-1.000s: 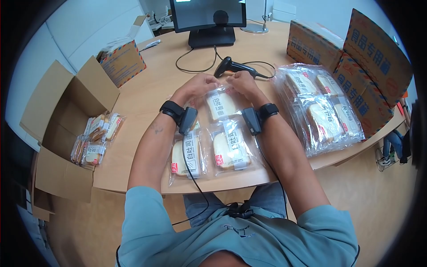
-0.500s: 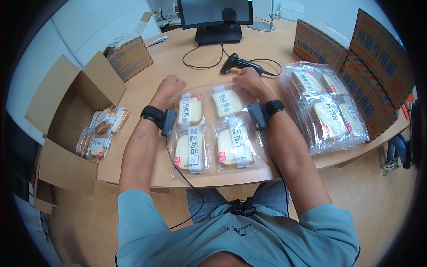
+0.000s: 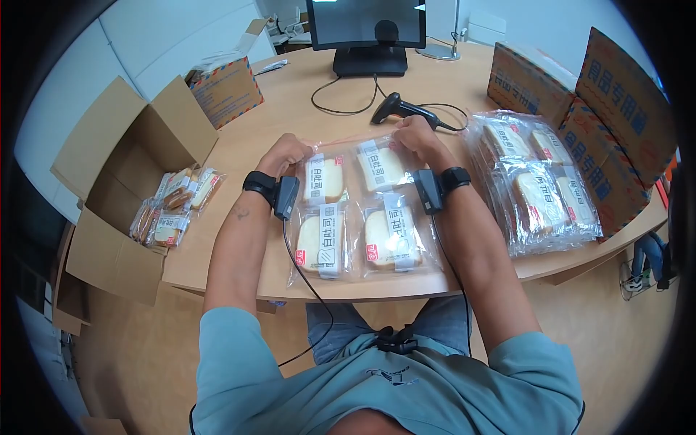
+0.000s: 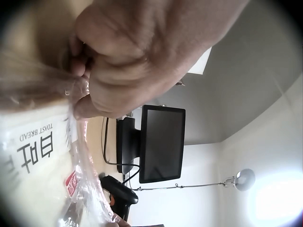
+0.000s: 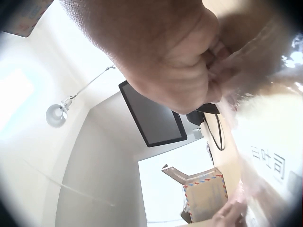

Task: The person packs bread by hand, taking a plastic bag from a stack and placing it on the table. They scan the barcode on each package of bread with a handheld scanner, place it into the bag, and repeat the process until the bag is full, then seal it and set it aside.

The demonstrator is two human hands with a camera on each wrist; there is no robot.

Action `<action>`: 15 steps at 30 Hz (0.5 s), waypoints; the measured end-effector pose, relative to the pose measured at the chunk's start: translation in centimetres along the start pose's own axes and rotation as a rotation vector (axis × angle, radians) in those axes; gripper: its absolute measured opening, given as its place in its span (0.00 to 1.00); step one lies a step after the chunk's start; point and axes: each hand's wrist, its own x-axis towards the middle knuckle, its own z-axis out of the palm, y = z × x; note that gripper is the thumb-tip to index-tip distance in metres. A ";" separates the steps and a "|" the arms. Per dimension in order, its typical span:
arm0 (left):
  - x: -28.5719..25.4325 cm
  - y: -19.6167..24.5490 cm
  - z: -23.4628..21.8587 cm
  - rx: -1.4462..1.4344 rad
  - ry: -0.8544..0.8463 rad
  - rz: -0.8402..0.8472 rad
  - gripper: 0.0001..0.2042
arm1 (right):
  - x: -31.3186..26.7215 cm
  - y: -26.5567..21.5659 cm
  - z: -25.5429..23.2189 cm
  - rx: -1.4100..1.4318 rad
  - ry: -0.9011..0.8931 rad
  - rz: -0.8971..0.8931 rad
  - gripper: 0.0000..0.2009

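A clear plastic bag lies flat on the table, with several packs of sliced white toast inside in two columns. The left hand pinches the bag's far left corner between thumb and curled fingers, as the left wrist view shows. At the far right corner, the right hand grips the film with curled fingers; its fingertips are partly hidden in the right wrist view. A pinkish rim of the bag stretches between both hands.
Filled bread bags are stacked at the right, before printed cartons. A barcode scanner lies just beyond the right hand, a monitor behind it. On the left, an open carton has loose bread packs at its mouth.
Both hands were together at the bag's far edge. The left hand moved left, apart from the right, and now pinches the left corner. The right hand stays at the right corner.
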 end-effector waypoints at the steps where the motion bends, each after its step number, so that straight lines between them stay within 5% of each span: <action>1: -0.9 0.6 -0.2 -0.002 0.004 -0.001 0.15 | -0.5 -0.2 0.2 0.152 0.049 0.015 0.09; 9: 1.8 -2.3 -2.0 -0.121 -0.248 -0.054 0.06 | -0.4 0.5 0.1 0.362 0.059 0.035 0.05; 13: -0.1 0.1 -1.6 -0.003 -0.189 -0.059 0.04 | -0.2 0.5 0.3 0.375 0.059 0.017 0.05; 15: 2.1 -2.6 -1.1 -0.365 -0.217 0.120 0.06 | 0.3 1.1 0.4 0.370 0.055 0.034 0.06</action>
